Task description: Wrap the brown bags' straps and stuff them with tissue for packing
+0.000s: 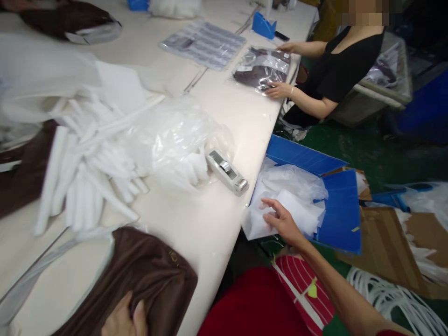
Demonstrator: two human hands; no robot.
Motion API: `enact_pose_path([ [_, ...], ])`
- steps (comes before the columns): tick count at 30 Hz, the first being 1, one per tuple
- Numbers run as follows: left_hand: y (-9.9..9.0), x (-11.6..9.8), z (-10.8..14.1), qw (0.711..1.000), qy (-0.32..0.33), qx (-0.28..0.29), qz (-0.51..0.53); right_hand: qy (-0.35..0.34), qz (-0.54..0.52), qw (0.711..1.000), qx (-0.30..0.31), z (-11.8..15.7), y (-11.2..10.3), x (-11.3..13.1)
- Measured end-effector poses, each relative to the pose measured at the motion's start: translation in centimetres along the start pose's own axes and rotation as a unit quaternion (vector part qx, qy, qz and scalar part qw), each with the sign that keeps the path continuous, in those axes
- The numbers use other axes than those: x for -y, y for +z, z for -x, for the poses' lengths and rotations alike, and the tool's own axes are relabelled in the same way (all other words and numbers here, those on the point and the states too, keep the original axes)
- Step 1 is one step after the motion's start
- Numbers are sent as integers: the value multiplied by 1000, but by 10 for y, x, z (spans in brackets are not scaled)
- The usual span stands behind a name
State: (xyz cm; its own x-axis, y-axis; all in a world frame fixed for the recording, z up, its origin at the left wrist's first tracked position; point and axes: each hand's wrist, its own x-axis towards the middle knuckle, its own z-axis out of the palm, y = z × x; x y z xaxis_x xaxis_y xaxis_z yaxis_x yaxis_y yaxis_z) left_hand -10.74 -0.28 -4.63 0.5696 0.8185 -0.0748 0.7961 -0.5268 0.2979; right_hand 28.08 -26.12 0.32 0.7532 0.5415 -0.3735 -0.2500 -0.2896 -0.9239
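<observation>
My left hand (122, 315) rests on a brown fabric bag (154, 275) with a pale-edged strap, at the near edge of the table; its fingers lie on the cloth, partly cut off by the frame. My right hand (280, 221) is off the table's side, over a blue open box (339, 214). Its fingers are apart and slightly bent, beside white sheets (297, 210) in the box. Whether the fingertips touch the sheets I cannot tell. A clear plastic bag (290, 179) lies in the box too.
Rolled white paper (94, 163) and a plastic bag (175, 135) cover the table's middle, beside a grey tape dispenser (227, 172). Across the table, a co-worker's hands (280, 89) hold a plastic-wrapped dark item (259, 70). Cardboard (381, 242) and white coils (392, 298) lie at right.
</observation>
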Motion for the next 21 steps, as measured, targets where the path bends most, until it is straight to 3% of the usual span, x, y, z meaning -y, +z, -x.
enact_pose_path([
  [5,-42,-61,15,982,-37,-73,168,-34,-49,992,112,69,92,22],
  [6,-50,-75,21,969,-54,-48,237,-47,-44,989,133,81,105,23],
  [7,-57,-88,27,947,-76,14,312,-63,-39,985,154,92,116,22],
  [9,-67,-108,38,858,-132,150,474,-90,-28,976,195,111,133,21],
  [11,-70,-118,48,720,-179,252,622,-99,-15,968,231,126,144,18],
  [13,-71,-118,55,603,-210,258,725,-83,-1,963,255,138,149,16],
  [14,-72,-116,57,571,-221,231,756,-60,1,962,268,143,149,15],
  [15,-74,-114,59,557,-225,198,775,-28,-2,958,284,147,149,15],
  [17,-78,-107,61,572,-209,147,779,47,-34,950,308,150,147,17],
  [19,-81,-104,63,617,-159,154,755,105,-88,941,310,148,146,21],
  [21,-78,-104,67,673,-88,197,708,137,-126,934,304,143,148,26],
])
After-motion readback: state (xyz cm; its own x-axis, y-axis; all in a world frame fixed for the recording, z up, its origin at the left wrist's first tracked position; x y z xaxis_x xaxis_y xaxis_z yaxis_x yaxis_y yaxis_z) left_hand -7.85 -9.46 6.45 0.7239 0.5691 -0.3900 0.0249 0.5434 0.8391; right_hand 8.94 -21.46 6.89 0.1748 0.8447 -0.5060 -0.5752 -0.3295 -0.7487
